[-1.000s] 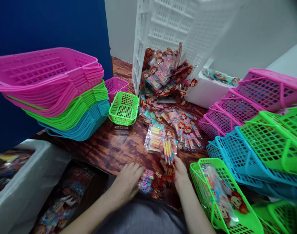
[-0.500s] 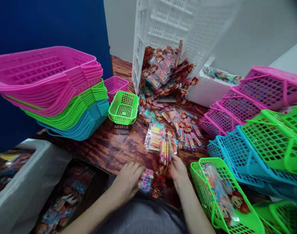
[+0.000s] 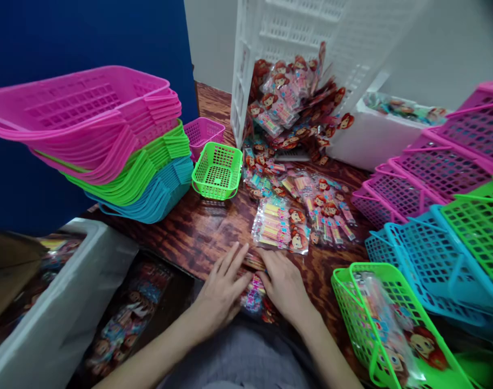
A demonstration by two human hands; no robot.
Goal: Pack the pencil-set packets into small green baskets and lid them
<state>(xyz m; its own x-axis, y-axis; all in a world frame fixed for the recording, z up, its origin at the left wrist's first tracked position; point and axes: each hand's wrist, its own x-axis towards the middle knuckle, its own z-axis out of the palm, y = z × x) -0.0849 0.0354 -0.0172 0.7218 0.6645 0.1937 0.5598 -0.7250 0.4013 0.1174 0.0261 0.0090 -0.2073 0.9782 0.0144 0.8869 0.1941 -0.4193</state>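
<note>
Low in the middle of the head view, my two hands meet at a pile of clear packets (image 3: 253,296) with bright pink and yellow contents. My left hand (image 3: 217,292) lies along the pile's left side, its fingers stretched out and a little apart. From the right, my right hand (image 3: 285,283) has its thumb and fingers closed on a packet (image 3: 254,261) lying on top; my hands partly hide it. Just beyond them, packets with yellow sticks and red-haired cartoon heads (image 3: 278,226) lie flat on the dark wood-patterned table (image 3: 181,237).
Nested pink, green and blue baskets (image 3: 128,146) rise at left, near a small green basket (image 3: 217,172). A white crate (image 3: 241,81) spills packets behind. More baskets (image 3: 416,178) stack at right; a green basket (image 3: 351,319) holds packets. A foam box (image 3: 88,281) stands lower left.
My right hand has brought its packet left and down onto the pile beside my left hand. My left fingers have stretched out. The whole view has shifted slightly.
</note>
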